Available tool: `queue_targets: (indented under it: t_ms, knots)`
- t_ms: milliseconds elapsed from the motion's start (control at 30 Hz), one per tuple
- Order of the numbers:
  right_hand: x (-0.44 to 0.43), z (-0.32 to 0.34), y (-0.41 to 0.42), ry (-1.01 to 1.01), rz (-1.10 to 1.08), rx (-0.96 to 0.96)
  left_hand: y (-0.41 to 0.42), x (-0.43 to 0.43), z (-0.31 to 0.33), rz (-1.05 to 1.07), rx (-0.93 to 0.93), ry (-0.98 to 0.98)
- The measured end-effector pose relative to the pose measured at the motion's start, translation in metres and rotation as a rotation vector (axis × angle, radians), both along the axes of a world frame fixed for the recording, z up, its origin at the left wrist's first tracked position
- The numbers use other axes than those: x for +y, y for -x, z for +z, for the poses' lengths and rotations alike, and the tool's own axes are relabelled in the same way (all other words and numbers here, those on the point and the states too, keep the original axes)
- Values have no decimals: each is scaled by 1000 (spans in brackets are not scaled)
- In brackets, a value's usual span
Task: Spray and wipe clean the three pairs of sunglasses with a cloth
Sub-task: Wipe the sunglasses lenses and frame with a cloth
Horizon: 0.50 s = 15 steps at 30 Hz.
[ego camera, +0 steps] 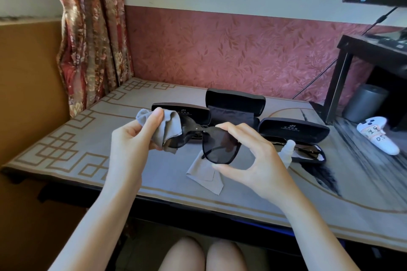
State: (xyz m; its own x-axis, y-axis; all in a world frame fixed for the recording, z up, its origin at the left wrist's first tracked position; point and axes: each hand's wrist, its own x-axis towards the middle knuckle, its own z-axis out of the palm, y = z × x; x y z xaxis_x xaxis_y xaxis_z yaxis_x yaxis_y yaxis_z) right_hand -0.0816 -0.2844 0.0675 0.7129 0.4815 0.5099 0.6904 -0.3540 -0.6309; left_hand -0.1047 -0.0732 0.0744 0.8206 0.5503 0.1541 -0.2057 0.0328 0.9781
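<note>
Wiping shows in the head view: left hand (pixel 130 136) pinches the cloth (pixel 172 126) round one lens of the sunglasses (pixel 220 148); right hand (pixel 251 156) grips the other rim, above the table's (pixel 55 156) middle; another pair (pixel 308 153) lies cased toward the right edge, probably uncleaned.

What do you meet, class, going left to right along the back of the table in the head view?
Red floral fabric curtain → first black hard glasses case → second black case, lid upright → third black case holding dark sunglasses → white plastic game controller.
</note>
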Motion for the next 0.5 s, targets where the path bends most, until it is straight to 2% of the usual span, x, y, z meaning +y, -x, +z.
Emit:
queue_targets:
  t_ms: [133,333,433,500]
  knots:
    - [0,1,3,6,-19,-17,0,-4,-1,15,-9,-1]
    - [1,3,6,-30,-62,-36,10,-13,-5,-152,-14,-74]
    - [2,3,7,3,-111,-93,14,-18,-9,-156,-48,-62]
    - [1,2,7,-1,-97,-62,15,-22,-11,-159,-53,-42]
